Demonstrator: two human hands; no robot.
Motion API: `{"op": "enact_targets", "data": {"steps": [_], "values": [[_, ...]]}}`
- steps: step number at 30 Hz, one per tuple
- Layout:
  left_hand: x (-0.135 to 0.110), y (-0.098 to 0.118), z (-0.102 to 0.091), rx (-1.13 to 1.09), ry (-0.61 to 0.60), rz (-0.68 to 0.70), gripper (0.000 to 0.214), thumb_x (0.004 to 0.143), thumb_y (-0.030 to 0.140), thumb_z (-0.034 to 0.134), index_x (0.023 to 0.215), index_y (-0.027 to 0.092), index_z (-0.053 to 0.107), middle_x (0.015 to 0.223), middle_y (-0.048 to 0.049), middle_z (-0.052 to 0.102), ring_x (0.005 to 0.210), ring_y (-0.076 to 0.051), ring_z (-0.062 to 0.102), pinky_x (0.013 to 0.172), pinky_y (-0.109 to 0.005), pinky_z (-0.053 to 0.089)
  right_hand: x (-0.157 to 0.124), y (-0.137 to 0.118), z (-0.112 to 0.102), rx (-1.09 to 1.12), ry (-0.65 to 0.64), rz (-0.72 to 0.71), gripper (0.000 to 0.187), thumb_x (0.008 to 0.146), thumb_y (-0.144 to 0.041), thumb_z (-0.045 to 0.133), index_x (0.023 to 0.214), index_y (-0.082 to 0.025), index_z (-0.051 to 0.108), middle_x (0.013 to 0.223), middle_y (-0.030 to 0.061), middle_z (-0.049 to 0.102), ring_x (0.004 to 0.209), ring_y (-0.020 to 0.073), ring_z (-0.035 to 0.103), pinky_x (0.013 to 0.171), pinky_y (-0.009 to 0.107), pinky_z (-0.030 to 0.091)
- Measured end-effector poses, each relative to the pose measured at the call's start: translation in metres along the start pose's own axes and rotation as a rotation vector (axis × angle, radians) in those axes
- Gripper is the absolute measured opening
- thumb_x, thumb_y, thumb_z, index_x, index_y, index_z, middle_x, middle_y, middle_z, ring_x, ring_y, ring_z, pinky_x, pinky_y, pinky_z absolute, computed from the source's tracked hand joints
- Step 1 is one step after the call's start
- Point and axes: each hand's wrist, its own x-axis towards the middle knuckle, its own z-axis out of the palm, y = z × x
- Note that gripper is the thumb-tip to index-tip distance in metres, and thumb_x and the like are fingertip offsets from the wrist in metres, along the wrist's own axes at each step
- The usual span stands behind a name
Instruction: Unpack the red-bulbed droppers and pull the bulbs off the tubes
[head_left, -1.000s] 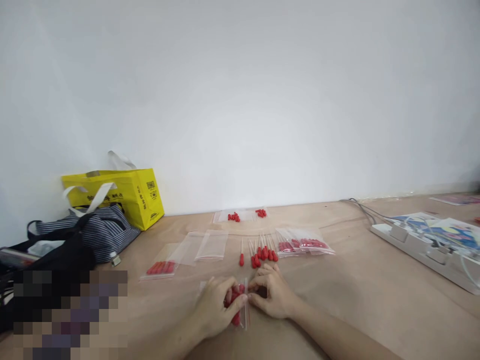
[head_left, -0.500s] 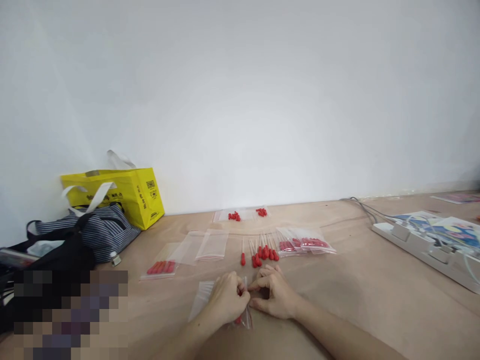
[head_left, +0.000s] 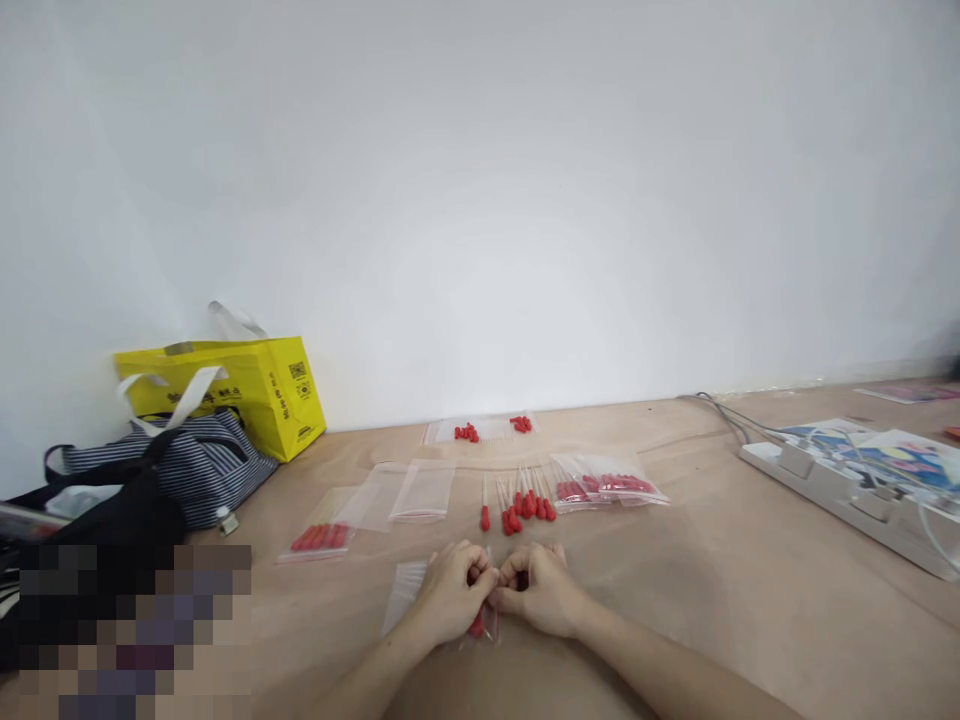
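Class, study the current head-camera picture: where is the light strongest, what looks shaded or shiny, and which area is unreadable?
Head view: the wall is brightest near its middle, dimmer toward the edges; head view: soft shade darkens the table right of the hands; head view: pale glints on the clear bag; head view: blocky mosaic hides the lower left.

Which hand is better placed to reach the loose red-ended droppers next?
Probably the right hand: it is just in front of most loose red-ended droppers, while the left hand is farther left, over the clear bag.
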Motion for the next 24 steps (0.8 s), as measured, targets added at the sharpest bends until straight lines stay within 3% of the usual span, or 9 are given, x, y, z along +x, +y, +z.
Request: {"op": "enact_targets", "data": {"steps": [8, 15, 19, 24], "values": [[-0.001, 0.0, -0.004, -0.011, -0.027, 0.019, 0.015, 0.074, 0.023, 0.044, 0.062, 0.018, 0.053, 0.07, 0.0016, 0.057, 0.075, -0.015, 0.051, 0.067, -0.024, 0.032, 0.0, -0.002, 0.002, -0.031, 0.037, 0.007, 0.021, 0.069, -0.015, 0.047, 0.056, -0.02, 0.063, 0.061, -0.0038, 0.063, 0.064, 0.0122, 0.05, 0.074, 0.032, 0.025], [-0.001, -0.003, -0.002, -0.05, -0.022, 0.003, 0.016, 0.074, 0.019, 0.042, 0.06, 0.017, 0.051, 0.069, 0.001, 0.056, 0.076, -0.015, 0.051, 0.065, -0.023, 0.033, 0.0, -0.005, 0.001, -0.003, 0.027, 0.046, 0.023, 0.068, -0.013, 0.044, 0.056, -0.02, 0.063, 0.065, -0.0032, 0.065, 0.065, 0.0127, 0.052, 0.077, 0.033, 0.025], [0.001, -0.005, 0.0, -0.082, -0.011, 0.004, 0.019, 0.074, 0.018, 0.041, 0.057, 0.017, 0.049, 0.069, 0.0011, 0.056, 0.075, -0.015, 0.051, 0.064, -0.022, 0.033, -0.002, -0.009, -0.003, 0.03, 0.026, 0.073, 0.023, 0.071, -0.025, 0.048, 0.052, -0.019, 0.06, 0.059, -0.0037, 0.062, 0.064, 0.013, 0.052, 0.079, 0.033, 0.026], [0.004, -0.008, 0.002, -0.138, -0.006, 0.012, 0.019, 0.073, 0.017, 0.042, 0.056, 0.017, 0.049, 0.064, 0.0026, 0.054, 0.071, -0.014, 0.051, 0.061, -0.02, 0.034, -0.003, -0.01, -0.007, 0.045, -0.021, 0.052, 0.017, 0.062, -0.038, 0.061, 0.06, -0.021, 0.063, 0.061, -0.0053, 0.06, 0.067, 0.0132, 0.052, 0.081, 0.034, 0.024]]}}
